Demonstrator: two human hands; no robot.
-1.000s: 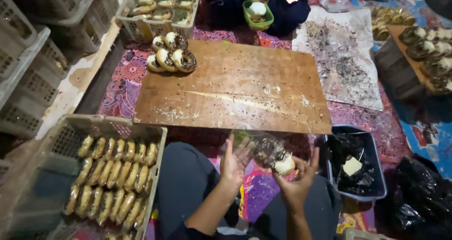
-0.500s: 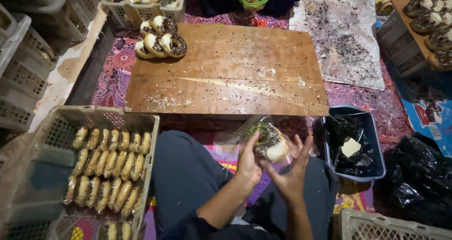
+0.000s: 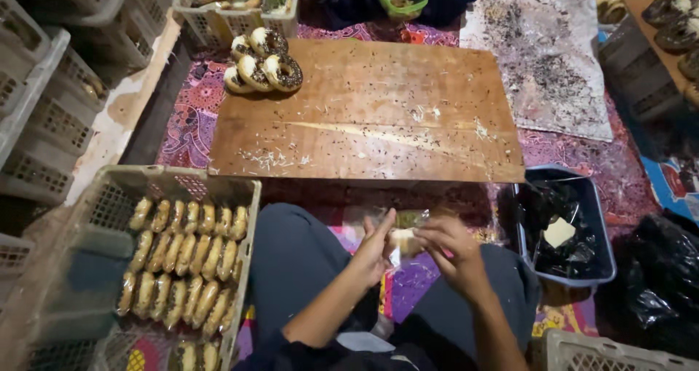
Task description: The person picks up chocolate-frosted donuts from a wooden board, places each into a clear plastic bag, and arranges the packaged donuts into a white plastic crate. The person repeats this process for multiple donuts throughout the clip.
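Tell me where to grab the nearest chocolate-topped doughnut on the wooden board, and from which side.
Take the front doughnut by its plain outer rim, fingers on opposite sides, coming from above and from the open board side at its right. Its topping faces up, and other doughnuts press against its left and back, so only the right and near edges are free.

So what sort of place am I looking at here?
Likely a small home bakery or doughnut packing spot, worked on the floor. A crate holds rows of plain doughnuts, topped doughnuts sit on a sprinkle-strewn board, and both hands, left and right, hold a pastry in a clear bag.
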